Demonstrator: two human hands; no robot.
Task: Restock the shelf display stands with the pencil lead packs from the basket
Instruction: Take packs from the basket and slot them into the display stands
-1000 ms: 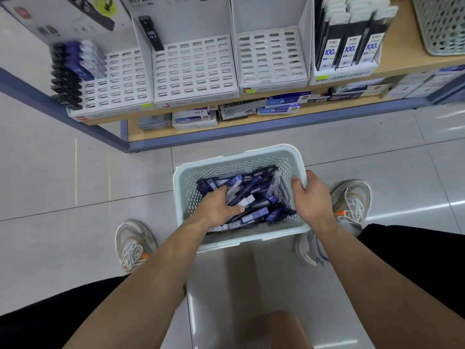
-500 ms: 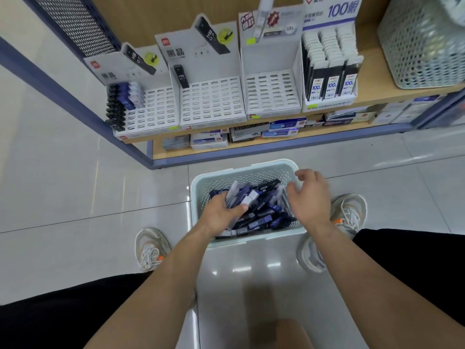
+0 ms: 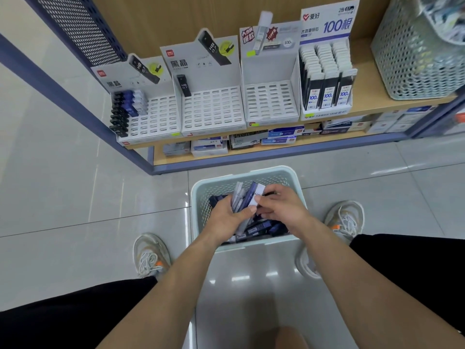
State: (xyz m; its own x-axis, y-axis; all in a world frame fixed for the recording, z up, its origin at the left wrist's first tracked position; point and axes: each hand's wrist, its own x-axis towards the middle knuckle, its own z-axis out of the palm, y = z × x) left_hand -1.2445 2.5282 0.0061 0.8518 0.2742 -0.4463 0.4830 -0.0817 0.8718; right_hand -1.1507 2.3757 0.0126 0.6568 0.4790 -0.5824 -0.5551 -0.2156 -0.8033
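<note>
Gripping a fanned bundle of pencil lead packs [image 3: 245, 197], left hand [image 3: 226, 219] now holds it clear above the basket [image 3: 251, 171]; a second ago it dug among them. Right hand [image 3: 283, 209] has left the rim and pinches the bundle. Restock trip looks next: display stands [image 3: 214, 109] at 12 o'clock from the basket are mostly unfilled. Fingers hide the pack count; labels are blurred.

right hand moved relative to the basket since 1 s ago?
Yes. The right hand left the basket at its right rim and went left, inward, to the packs held by the left hand.
</note>
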